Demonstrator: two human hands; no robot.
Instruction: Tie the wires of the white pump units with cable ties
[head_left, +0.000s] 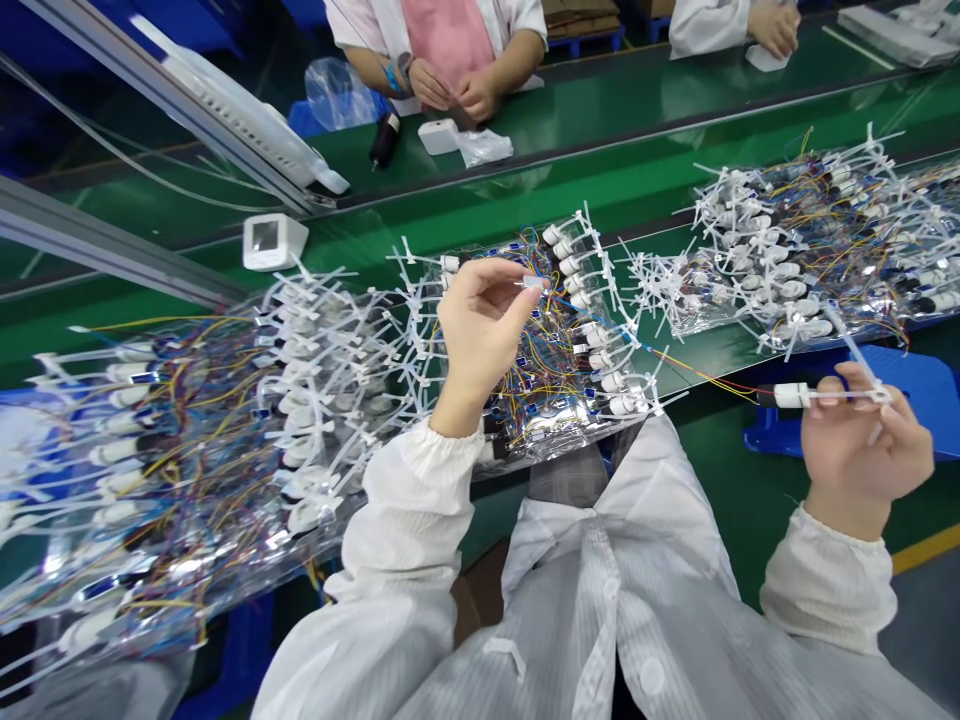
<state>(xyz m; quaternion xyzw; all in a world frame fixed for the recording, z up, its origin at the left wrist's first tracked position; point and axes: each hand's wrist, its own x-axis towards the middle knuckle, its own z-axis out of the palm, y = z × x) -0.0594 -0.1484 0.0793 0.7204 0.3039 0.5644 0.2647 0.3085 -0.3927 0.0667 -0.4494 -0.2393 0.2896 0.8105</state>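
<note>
My left hand (480, 335) is closed in a pinch on a small white connector (534, 284). From there, thin blue, yellow and red wires (697, 372) stretch to the right, ending at a small black-and-white cylinder (784, 396). A thin white plastic rod with crossed arms (855, 345) sticks out of the cylinder. My right hand (862, 440) grips this rod, with its fingers curled around the crossing. Below my left hand lies a clear plastic bag (559, 425) with many similar wired cylinders on it.
More such wired pieces lie in a wide spread (217, 430) on the left and in a heap (817, 240) on the right. A white box with a dark screen (274, 242) stands behind, near a metal frame (135, 110). Two people work across the green bench (600, 110).
</note>
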